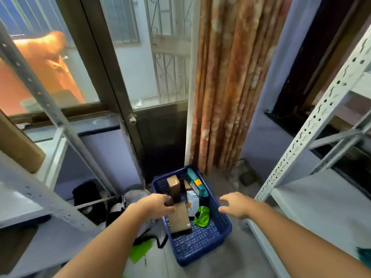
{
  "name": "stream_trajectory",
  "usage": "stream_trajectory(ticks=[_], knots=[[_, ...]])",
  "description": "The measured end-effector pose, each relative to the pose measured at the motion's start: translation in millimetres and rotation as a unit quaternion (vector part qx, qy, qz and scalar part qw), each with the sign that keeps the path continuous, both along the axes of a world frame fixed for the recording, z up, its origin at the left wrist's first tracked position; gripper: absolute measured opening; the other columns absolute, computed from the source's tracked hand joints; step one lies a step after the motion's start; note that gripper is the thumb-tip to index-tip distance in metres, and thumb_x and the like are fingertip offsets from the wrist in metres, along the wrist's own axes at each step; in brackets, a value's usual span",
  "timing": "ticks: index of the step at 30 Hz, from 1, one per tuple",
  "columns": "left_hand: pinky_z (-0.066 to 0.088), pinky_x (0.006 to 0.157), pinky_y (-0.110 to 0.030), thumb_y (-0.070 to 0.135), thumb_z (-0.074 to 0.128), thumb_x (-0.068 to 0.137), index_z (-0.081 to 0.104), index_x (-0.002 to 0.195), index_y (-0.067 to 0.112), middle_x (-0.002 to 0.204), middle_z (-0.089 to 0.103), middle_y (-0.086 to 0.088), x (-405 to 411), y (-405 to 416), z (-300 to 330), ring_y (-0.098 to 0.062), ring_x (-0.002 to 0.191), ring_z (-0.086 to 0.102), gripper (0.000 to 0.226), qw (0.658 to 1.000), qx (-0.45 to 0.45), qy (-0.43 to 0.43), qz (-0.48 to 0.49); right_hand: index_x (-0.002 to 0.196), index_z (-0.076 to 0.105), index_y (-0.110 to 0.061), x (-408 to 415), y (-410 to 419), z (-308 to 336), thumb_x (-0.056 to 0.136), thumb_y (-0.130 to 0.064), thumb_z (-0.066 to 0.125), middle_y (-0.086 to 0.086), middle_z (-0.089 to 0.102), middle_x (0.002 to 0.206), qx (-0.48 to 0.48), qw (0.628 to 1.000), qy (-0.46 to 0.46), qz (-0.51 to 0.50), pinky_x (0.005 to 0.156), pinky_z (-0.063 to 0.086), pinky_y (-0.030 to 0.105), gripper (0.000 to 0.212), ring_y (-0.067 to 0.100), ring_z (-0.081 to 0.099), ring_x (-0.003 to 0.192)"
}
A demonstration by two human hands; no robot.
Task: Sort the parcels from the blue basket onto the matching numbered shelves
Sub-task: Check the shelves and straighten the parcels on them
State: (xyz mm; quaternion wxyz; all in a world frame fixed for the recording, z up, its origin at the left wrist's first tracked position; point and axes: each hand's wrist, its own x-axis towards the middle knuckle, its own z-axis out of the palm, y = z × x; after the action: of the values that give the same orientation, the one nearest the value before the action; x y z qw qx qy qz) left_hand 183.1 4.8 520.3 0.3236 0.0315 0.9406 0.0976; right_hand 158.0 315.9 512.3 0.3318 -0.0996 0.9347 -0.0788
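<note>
Reaching into the blue basket [200, 243] for a parcel.

My left hand [155, 204] is closing on the top edge of the brown box [179, 218] leaning inside, to lift it; my right hand [234, 205] is hovering spread and empty over the rim, ready to steady.

Both arms reach down to the blue basket [200, 245] on the floor. The left hand [155, 205] grips a brown cardboard parcel [179, 217] inside it. The right hand [235, 205] hovers spread above the basket's right rim.
</note>
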Motion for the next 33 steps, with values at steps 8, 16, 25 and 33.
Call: stream_trajectory(ticks=[8,16,25,33], knots=[[0.047,0.095,-0.033,0.063,0.051,0.093,0.049,0.146,0.023,0.14,0.058,-0.004,-77.6,8.7,-18.7,-0.023,0.122,0.058,0.067,0.999,0.018,-0.033,-0.009,0.153,0.041,-0.023,-54.6,4.5,-29.2,0.092,-0.061,0.051,0.007,0.043,0.156,0.0,1.0,-0.026,-0.015,0.113,0.039,0.043,0.072,0.028,0.045,0.139],[0.047,0.095,-0.032,0.066,0.054,0.09,0.046,0.149,0.023,0.143,0.057,-0.003,-155.9,28.7,-52.3,-0.021,0.123,0.058,0.073,0.998,0.02,-0.062,0.027,0.154,0.039,-0.019,-140.2,35.0,-65.9,0.097,-0.052,0.052,0.007,0.041,0.157,-0.013,0.997,-0.066,-0.022,0.111,0.041,0.04,0.067,0.027,0.046,0.138],[0.048,0.101,-0.034,0.065,0.05,0.092,0.048,0.149,0.021,0.144,0.057,-0.005,-232.4,52.5,-90.3,-0.023,0.127,0.058,0.071,0.997,0.02,-0.068,0.024,0.155,0.036,-0.018,-211.4,48.2,-99.8,0.099,-0.05,0.051,0.008,0.039,0.158,-0.035,0.992,-0.11,-0.047,0.112,0.039,0.041,0.066,0.029,0.044,0.139],[0.049,0.096,-0.035,0.062,0.047,0.096,0.056,0.138,0.018,0.135,0.063,-0.006,-318.1,56.3,-147.5,-0.027,0.122,0.059,0.061,0.995,-0.024,-0.087,-0.04,0.156,0.035,-0.017,-252.2,55.0,-153.9,0.102,-0.049,0.049,0.011,0.039,0.157,-0.038,0.976,-0.164,-0.14,0.111,0.039,0.039,0.064,0.031,0.042,0.14]])
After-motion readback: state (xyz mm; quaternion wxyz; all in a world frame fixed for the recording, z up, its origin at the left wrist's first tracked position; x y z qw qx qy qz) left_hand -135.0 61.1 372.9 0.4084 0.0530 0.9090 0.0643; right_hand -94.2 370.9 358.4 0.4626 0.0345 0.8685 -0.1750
